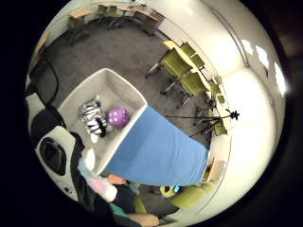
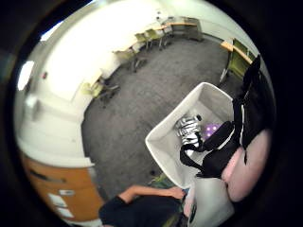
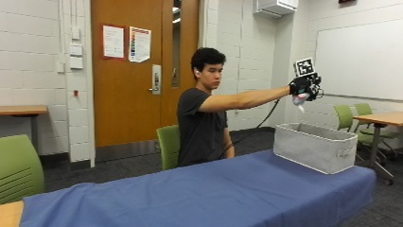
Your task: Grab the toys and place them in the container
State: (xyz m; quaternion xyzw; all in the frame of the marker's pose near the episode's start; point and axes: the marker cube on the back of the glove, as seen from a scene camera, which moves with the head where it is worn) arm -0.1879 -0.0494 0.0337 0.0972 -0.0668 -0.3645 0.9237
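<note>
Toys are showing in three spots: one pale pink soft toy (image 3: 300,100) is hanging from the gloved right hand (image 3: 303,87), whose fingers are curling around it, arm stretched out high above the grey container (image 3: 315,146). Two more are lying inside that container, a zebra (image 1: 93,118) and a purple ball (image 1: 118,117) beside it, touching or nearly so. The container is sitting at the end of the blue-covered worktop (image 3: 189,194). Behind, two papers (image 3: 126,43) on the door are carrying writing too small to read.
</note>
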